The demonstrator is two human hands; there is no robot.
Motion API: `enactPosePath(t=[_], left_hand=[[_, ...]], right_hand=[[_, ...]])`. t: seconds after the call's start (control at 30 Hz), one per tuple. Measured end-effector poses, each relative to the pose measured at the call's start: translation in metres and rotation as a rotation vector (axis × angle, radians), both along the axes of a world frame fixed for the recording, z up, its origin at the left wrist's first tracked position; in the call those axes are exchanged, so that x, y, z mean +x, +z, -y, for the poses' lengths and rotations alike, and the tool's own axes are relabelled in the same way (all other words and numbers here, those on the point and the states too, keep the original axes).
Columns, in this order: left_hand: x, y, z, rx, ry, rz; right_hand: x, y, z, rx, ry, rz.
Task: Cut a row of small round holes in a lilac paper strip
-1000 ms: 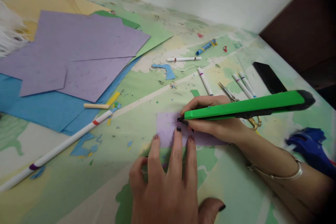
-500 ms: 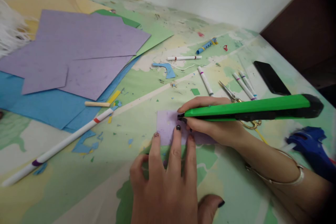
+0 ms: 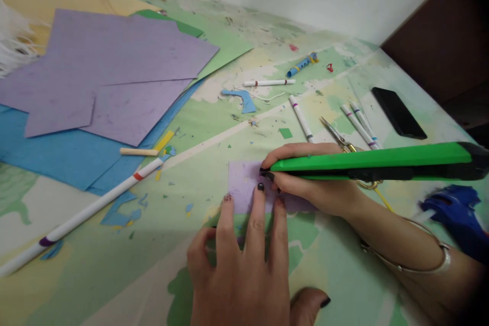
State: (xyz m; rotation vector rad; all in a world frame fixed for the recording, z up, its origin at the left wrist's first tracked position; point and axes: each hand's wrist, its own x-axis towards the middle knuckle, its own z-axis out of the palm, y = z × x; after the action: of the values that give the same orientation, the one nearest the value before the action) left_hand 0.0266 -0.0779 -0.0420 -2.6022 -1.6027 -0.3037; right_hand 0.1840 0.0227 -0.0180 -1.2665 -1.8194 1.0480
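Note:
A small purple paper piece (image 3: 240, 178) lies flat on the patterned tablecloth, partly covered by both hands. My left hand (image 3: 240, 254) has its fingers spread, with fingertips resting on the paper's lower edge and the thumb out to the side. In my right hand (image 3: 321, 188) is a green utility knife (image 3: 374, 160), pinched near its black tip over the paper. The knife lies almost level, its back end reaching to the right. Its blade tip is hidden behind the fingers, so I cannot tell whether it touches the paper.
Large purple sheets (image 3: 122, 56) overlap blue sheets (image 3: 110, 163) at the left. Scissors (image 3: 340, 135), a phone (image 3: 398, 112) and a blue glue gun (image 3: 456, 214) lie at the right. Several markers (image 3: 301, 119) and blue scraps (image 3: 244, 101) are scattered around, and a long white stick (image 3: 99, 211) slants at left.
The utility knife's back end has shifted a little toward the right edge of the view. Both hands stay nearly in place on the purple paper.

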Motion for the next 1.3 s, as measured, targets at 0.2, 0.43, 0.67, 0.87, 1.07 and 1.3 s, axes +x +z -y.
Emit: enactPosePath(t=[0.2,0.43,0.67,0.87,1.07,1.3], left_hand=[[0.001,0.000,0.000,-0.014,0.012,-0.007],[0.001,0.000,0.001,-0.006,0.016,-0.014],[0.002,0.002,0.001,-0.015,0.031,-0.001],[-0.002,0.005,0.000,-0.020,-0.007,0.004],[-0.031,-0.009,0.003,0.055,-0.217,0.051],[-0.036,-0.010,0.002,0.012,-0.206,0.106]], right_hand=[[0.001,0.000,0.001,-0.039,-0.022,-0.006],[-0.005,0.002,0.003,0.022,-0.069,0.065],[-0.014,0.002,0.009,-0.067,-0.158,0.101],[-0.012,0.001,0.011,0.009,-0.181,0.072],[-0.003,0.008,0.009,0.093,-0.313,-0.015],[0.005,0.012,0.005,0.235,-0.462,0.063]])
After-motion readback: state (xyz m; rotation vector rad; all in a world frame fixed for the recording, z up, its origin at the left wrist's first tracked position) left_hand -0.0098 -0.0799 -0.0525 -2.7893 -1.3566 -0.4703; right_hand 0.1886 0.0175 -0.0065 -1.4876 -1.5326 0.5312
